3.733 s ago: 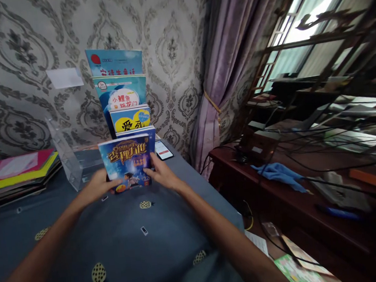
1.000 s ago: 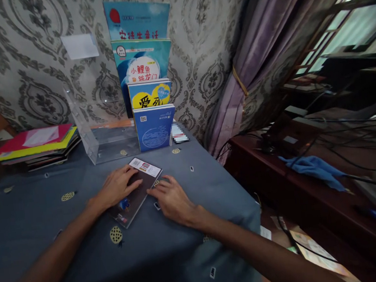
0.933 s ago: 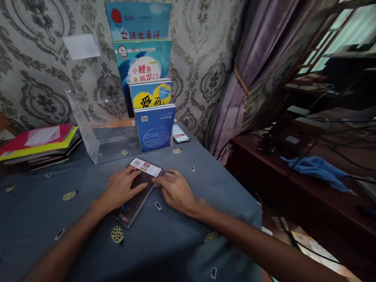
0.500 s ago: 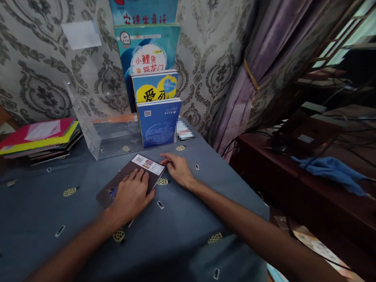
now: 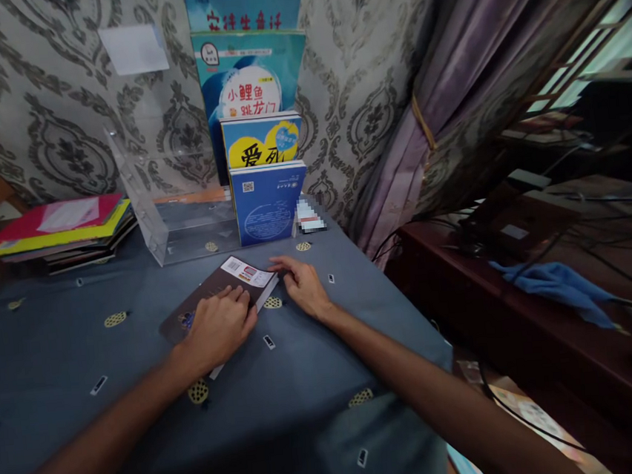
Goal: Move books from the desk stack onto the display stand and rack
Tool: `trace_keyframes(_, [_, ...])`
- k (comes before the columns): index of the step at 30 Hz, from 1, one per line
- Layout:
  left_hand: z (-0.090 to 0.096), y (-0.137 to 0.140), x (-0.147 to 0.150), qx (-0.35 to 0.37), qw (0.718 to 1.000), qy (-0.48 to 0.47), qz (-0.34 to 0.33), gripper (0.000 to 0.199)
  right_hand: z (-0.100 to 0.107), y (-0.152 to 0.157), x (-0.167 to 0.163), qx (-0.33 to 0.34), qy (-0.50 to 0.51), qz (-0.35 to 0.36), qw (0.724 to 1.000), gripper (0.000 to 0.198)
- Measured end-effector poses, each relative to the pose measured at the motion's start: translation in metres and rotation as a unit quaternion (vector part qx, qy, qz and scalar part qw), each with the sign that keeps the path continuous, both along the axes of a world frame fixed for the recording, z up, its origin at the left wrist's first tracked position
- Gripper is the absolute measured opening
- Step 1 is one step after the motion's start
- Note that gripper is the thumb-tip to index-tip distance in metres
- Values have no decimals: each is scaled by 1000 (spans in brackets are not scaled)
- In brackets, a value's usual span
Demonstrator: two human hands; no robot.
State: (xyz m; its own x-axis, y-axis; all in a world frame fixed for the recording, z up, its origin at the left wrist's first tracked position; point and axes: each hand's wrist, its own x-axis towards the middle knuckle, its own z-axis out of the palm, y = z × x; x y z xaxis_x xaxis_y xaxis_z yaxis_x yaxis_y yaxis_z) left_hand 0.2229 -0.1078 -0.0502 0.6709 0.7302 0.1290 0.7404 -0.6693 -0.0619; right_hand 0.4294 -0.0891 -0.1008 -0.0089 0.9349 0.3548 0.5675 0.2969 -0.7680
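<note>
Item: dark book (image 5: 218,295), face down on the counter (image 5: 53,352), just before the acrylic stand (image 5: 181,227). My left hand (image 5: 218,328) lies flat on its cover, gripping nothing; my right hand (image 5: 301,283), fingers loosely spread, touches its near corner. I judge squaring-up is in hand; lifting would need fingers under that edge.

Damask wallpaper (image 5: 48,121), purple curtain (image 5: 446,83)

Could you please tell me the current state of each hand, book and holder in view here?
dark book: flat, back cover up.
left hand: palm pressed on it.
right hand: fingertips at its far corner.
blue book: upright.
acrylic stand: its left side holds nothing.
flat stack: lying left.
</note>
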Motion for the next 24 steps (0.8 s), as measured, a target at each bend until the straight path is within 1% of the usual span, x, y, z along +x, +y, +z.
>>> trace_keyframes(6, [-2,1,0,1,1000,-12,0,32,2,-5,-1,28,-14,-14,999,61])
trace_keyframes(9, [-4,0,0,5,1000,-10,-2,32,5,-8,-1,56,-40,-33,997,58])
trace_keyframes(11, [-4,-1,1,-4,1000,-2,-1,31,5,-10,-1,63,-62,-35,995,55])
trace_keyframes(14, [-4,-3,3,-23,1000,5,13,29,5,-11,-2,30,-95,-15,995,53])
trace_keyframes(17, [-5,-4,3,-24,999,-7,20,29,6,-12,-3,-3,-137,-9,991,52])
trace_keyframes(21, [-9,-2,-1,-6,1000,-21,6,36,9,-13,-4,-3,-177,-8,984,46])
trace_keyframes(24, [-11,0,-3,10,999,-30,4,41,12,-6,-7,-1,-187,-4,982,41])
